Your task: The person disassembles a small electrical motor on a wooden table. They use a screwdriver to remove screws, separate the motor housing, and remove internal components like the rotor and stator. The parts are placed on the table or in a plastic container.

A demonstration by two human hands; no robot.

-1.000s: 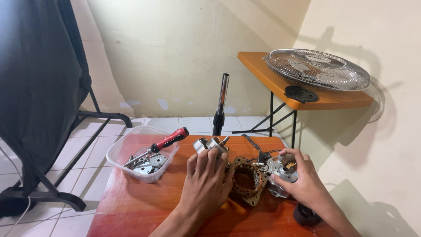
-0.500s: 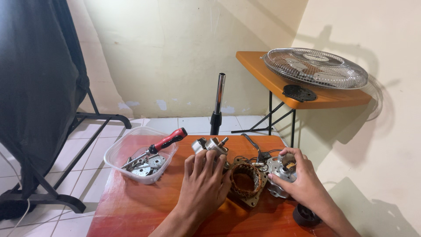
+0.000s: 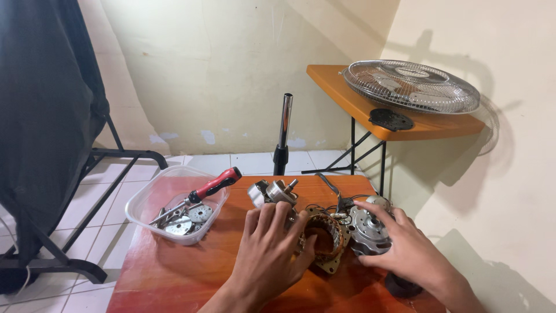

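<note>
As before, left hand (image 3: 272,252) on stator (image 3: 325,243)

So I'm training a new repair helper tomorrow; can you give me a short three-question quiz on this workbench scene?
1. True or false: the red-handled screwdriver lies in the clear plastic tub.
2. Which hand rests on the round silver motor housing?
3. The fan grille sits on: A) the floor, B) the orange side table, C) the tub.

Key: 1 true. 2 the right hand; the left hand is on the copper-wound stator. 3 B.
</note>
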